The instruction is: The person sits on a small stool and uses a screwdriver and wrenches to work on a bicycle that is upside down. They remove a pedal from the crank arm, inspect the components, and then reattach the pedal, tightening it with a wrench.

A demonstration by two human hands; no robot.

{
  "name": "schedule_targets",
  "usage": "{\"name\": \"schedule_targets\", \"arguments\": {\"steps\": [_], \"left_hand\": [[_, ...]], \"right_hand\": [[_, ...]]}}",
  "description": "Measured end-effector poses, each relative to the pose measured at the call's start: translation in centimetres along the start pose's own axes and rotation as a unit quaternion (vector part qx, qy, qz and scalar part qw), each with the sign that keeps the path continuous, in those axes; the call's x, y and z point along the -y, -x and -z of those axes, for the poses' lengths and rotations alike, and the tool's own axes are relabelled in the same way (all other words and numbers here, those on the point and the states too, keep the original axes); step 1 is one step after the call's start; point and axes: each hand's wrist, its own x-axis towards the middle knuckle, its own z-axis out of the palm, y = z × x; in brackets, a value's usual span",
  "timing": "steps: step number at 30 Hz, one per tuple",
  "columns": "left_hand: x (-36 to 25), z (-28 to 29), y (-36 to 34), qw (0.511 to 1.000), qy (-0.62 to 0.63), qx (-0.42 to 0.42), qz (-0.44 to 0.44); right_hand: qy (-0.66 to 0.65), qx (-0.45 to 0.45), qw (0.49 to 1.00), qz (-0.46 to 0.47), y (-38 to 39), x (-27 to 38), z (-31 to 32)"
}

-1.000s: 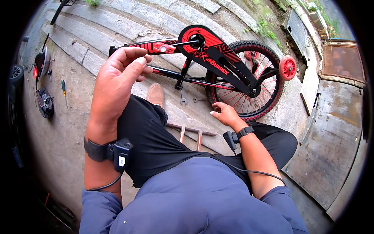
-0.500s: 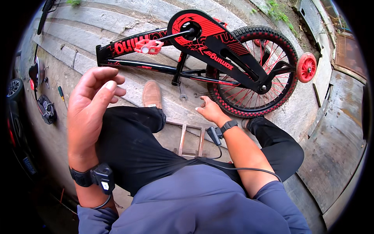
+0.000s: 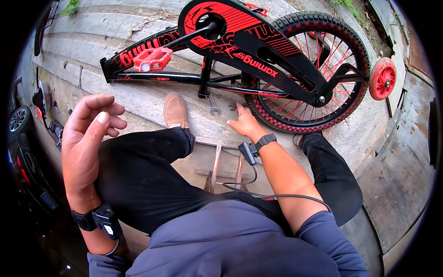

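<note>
A black-and-red bicycle frame (image 3: 184,80) stretches over the stone slabs (image 3: 138,107); a knock could shift it if it is poorly supported (how it is propped, I cannot tell). Its rear wheel (image 3: 323,125) stands just beside the right hand, so if it turned, the tyre could scrape the knuckles. The left hand (image 3: 91,131) hovers clear of the frame, fingers loosely curled, thumb apart, nothing visible in it. The right hand (image 3: 246,122) extends low, thumb and index finger apart, the fingertip at the near wrench (image 3: 232,106); touching or not, I cannot tell. That wrench lies on the slabs by the tyre, where a careless nudge could slide it underneath.
</note>
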Motion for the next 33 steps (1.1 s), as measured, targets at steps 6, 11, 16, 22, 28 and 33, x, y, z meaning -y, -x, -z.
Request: {"name": "schedule_targets", "arguments": {"steps": [6,11,16,22,28,33], "left_hand": [[-0.4,-0.5,-0.4,1.0,0.008,-0.008,0.012],[-0.4,-0.7,-0.4,1.0,0.011,-0.003,0.008],[-0.5,-0.9,0.1,1.0,-0.002,0.001,0.003],[-0.3,-1.1,0.5,1.0,-0.006,-0.009,-0.003],[-0.1,-0.9,0.5,1.0,-0.015,0.004,-0.011],[-0.1,-0.7,0.6,1.0,-0.018,0.009,-0.009]], "right_hand": [[0.015,-0.003,1.0,-0.005,-1.1,-0.9,-1.2],[0.027,0.013,1.0,-0.008,-0.4,-2.6,-2.8],[0.067,0.083,0.994,-0.037,2.0,-3.2,-4.4],[0.075,0.096,0.992,-0.046,3.1,-2.6,-2.9],[0.045,-0.06,0.997,0.014,1.3,-0.9,-1.2],[0.049,-0.075,0.995,0.033,0.8,1.6,-1.2]]}}
